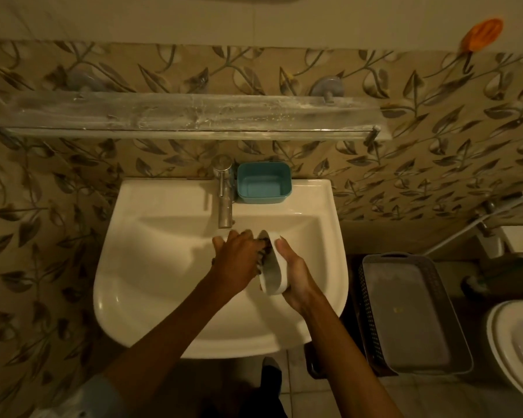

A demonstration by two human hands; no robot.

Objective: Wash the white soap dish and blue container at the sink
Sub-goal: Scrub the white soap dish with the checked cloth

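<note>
Two hands meet over the sink (151, 267): left hand (239, 260), fingers curled, presses inside the tilted white soap dish (273, 274), which the right hand (296, 274) grips. Blue container (264, 183) sits beside the tap (224, 191).

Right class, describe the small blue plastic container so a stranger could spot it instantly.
Find the white ceramic sink under the glass shelf. On its back ledge, just right of the steel tap, sits the rectangular blue plastic container, open and empty: the only blue thing there.
</note>
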